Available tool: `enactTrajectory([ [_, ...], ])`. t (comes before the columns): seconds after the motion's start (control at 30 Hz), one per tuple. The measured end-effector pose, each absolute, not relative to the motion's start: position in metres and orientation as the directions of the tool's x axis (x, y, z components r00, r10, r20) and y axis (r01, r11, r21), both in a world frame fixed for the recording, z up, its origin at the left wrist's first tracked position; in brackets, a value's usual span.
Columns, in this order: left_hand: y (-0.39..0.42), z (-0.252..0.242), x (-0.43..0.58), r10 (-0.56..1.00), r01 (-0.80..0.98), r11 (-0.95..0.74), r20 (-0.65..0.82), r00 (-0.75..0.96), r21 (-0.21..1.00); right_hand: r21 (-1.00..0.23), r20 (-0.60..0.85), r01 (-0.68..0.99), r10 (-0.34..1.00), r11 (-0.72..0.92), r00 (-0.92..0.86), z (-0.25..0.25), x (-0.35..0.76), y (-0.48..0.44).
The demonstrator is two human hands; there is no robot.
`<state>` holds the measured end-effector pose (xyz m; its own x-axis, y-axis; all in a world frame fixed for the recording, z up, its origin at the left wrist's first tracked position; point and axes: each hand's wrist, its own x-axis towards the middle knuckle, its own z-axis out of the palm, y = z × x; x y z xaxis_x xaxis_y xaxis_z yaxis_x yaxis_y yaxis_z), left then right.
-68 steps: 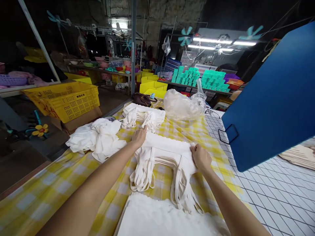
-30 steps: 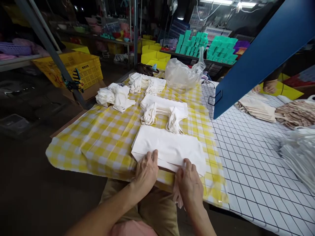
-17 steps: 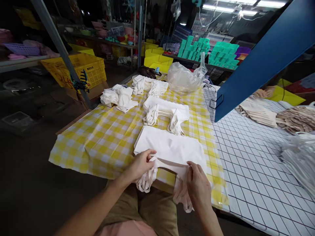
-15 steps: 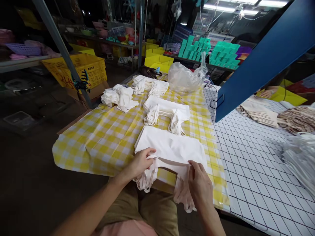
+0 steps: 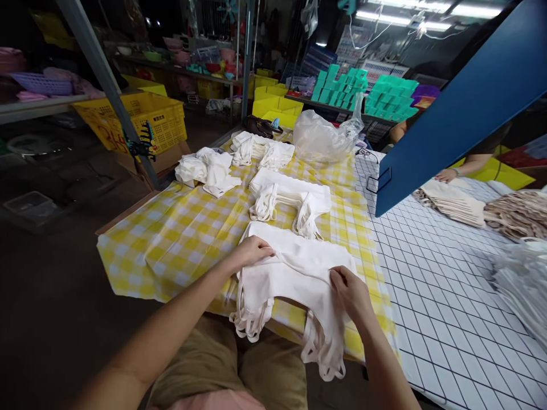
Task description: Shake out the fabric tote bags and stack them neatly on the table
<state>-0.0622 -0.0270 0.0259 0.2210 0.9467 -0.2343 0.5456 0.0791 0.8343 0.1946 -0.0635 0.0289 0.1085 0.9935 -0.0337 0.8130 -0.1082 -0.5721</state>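
A stack of white cloth bags (image 5: 294,273) lies at the near edge of the yellow checked tablecloth (image 5: 183,239), its handle loops hanging over the edge. My left hand (image 5: 252,251) is closed on the stack's left corner. My right hand (image 5: 352,293) grips the right corner. A second folded stack of white bags (image 5: 290,199) lies just beyond, with its handles toward me.
Further stacks of white bags (image 5: 262,151) and a crumpled white pile (image 5: 207,169) lie farther back, beside a clear plastic bag (image 5: 322,139). A blue panel (image 5: 461,108) slants over the white grid surface (image 5: 436,296). Another person's hand (image 5: 444,175) rests on beige bags at right. Yellow crates (image 5: 141,122) stand left.
My hands left the farther stack and came to the near one. They drew its handle end forward, then folded the stack so it now lies farther onto the table.
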Motion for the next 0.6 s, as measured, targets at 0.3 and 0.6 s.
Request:
enactTrajectory([
  [0.3, -0.0253, 0.0251, -0.0628, 0.941, 0.537, 0.122, -0.268, 0.204, 0.835, -0.625, -0.094, 0.766, 0.989, -0.151, 0.118, 0.03, 0.1977, -0.0617],
  [0.6, -0.029, 0.025, -0.0623, 0.931, 0.441, 0.19, -0.304, 0.203, 0.877, -0.696, -0.107, 0.698, 0.985, -0.171, 0.135, 0.0239, 0.2026, -0.0605],
])
